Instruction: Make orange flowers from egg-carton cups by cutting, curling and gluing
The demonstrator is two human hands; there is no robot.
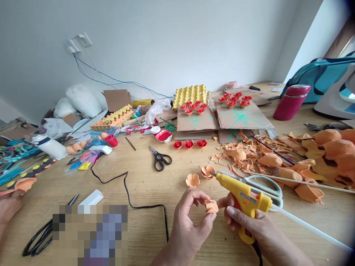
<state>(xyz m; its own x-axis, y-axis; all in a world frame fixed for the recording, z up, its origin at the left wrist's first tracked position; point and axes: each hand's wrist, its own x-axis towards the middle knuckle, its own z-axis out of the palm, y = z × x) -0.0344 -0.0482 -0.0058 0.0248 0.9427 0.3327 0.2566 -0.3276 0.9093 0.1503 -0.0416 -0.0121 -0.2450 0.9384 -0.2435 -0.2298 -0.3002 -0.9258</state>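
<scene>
Between the thumb and fingers of my left hand (191,218) is a small rolled piece of orange egg carton (211,206). My right hand (249,223) is wrapped round a yellow hot glue gun (240,194), whose nozzle points up and to the left and whose small red light is lit. A white glue stick (313,224) sticks out of its back. Just beyond my hands lie two orange carton flower cups (192,180). Behind the glue gun rest pale green-handled scissors (267,186), partly hidden by it.
Red painted flowers (189,144) stand on the table and on cardboard sheets (244,116). Black-handled scissors (160,159) lie mid-table. Orange carton scraps (241,151) cover the right side. A black cable (144,206) crosses the left. Another person's hand (9,207) touches a carton piece at far left.
</scene>
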